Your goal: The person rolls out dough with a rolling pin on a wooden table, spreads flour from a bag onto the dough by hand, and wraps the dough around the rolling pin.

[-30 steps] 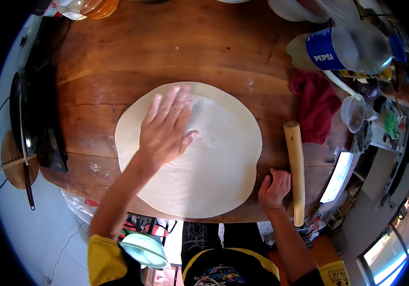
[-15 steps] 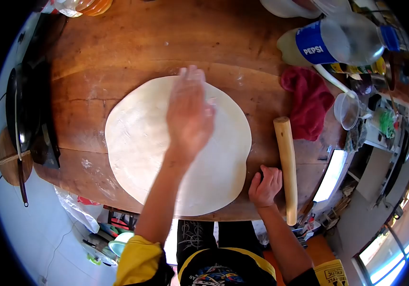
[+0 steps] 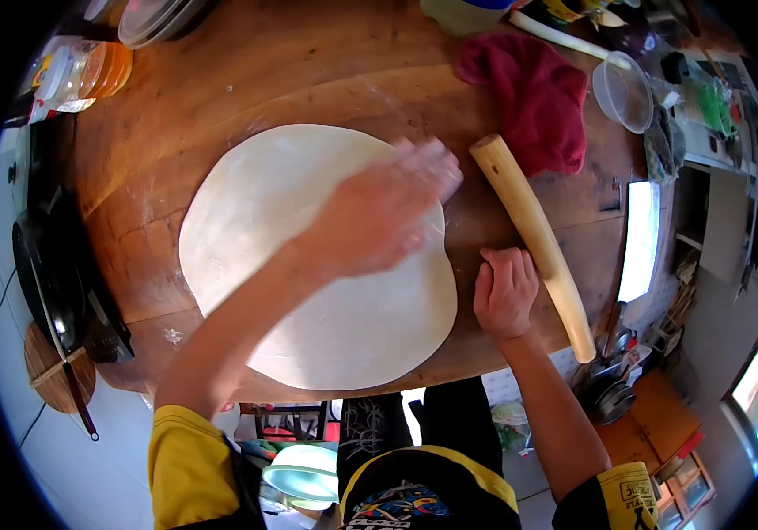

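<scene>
A wide, thin round of rolled-out dough (image 3: 308, 336) lies flat on the wooden table. My left hand (image 3: 388, 208) is over its upper right part, palm down with fingers stretched toward the right edge; motion blurs it, and I cannot tell whether it touches the dough. To the right of the dough my right hand (image 3: 507, 291) rests on the table as a loose fist, with nothing showing in it. Just beyond that fist a wooden rolling pin (image 3: 534, 238) lies at a slant, its lower end reaching past the table's edge.
A dark red cloth (image 3: 534, 102) lies behind the rolling pin, beside a clear plastic cup (image 3: 622, 93). Jars with orange contents (image 3: 101, 71) stand at the far left. A black pan (image 3: 43, 265) hangs or stands left of the table (image 3: 308, 79).
My left hand has swept rightward across the dough, from its upper middle to its right edge. My right fist stays beside the rolling pin. The whole view has shifted and turned.
</scene>
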